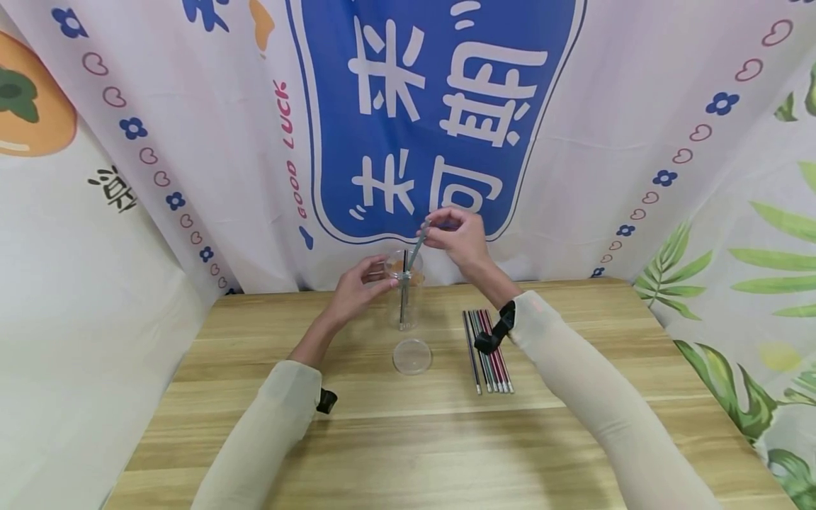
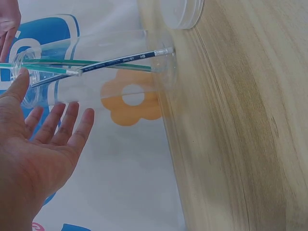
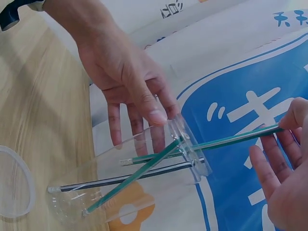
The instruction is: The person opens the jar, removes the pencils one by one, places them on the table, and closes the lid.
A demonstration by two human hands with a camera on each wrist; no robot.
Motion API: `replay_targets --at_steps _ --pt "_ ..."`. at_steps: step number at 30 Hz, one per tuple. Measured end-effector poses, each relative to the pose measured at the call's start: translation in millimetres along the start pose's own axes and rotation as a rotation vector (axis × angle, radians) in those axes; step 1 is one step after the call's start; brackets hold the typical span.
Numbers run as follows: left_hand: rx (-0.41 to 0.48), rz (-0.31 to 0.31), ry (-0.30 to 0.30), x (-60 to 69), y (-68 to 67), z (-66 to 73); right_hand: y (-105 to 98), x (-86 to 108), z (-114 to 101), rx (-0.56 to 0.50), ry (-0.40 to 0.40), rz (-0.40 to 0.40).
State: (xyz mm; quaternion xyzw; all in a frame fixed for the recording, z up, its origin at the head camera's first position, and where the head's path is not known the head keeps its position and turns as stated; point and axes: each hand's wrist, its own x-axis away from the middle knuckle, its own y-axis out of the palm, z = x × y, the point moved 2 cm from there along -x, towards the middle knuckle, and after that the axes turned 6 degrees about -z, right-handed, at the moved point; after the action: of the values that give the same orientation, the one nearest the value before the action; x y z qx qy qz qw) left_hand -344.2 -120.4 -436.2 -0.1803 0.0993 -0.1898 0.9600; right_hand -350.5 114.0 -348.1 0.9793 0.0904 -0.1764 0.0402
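A tall clear plastic jar [image 1: 413,304] stands upright near the back of the table. My left hand [image 1: 360,287] holds it by the rim from the left, with the thumb at the near side and the other fingers extended beside the wall. My right hand [image 1: 462,241], above and right of the jar, pinches the upper end of a green striped pencil [image 3: 236,139]. That pencil slants down through the mouth, its eraser end inside. A dark striped pencil [image 3: 115,180] and another green pencil [image 3: 130,180] lean inside the jar.
A round clear lid [image 1: 412,356] lies on the wooden table [image 1: 357,439] in front of the jar. To the right is a row of several pencils [image 1: 487,354], under my right wrist strap. A printed curtain [image 1: 357,142] hangs behind the table's back edge.
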Motion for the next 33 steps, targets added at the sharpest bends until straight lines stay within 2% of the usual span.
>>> replay_targets --at_steps 6,15,24,27,33 --pt "-0.011 0.012 0.002 -0.6 0.1 0.9 -6 1.0 -10 -0.098 -0.007 0.052" --pt "-0.013 0.006 -0.009 0.1 0.2 0.5 -18 0.6 -21 -0.254 -0.097 0.157" --pt "-0.011 0.008 -0.006 -0.3 0.0 0.2 -35 0.4 -32 -0.415 -0.101 0.221" --pt "-0.006 0.007 -0.004 -0.6 0.2 -0.5 -40 1.9 -36 -0.436 -0.102 0.242" --pt "0.008 0.003 -0.005 -0.2 0.3 -0.8 -49 6.6 -40 -0.391 -0.093 0.250"
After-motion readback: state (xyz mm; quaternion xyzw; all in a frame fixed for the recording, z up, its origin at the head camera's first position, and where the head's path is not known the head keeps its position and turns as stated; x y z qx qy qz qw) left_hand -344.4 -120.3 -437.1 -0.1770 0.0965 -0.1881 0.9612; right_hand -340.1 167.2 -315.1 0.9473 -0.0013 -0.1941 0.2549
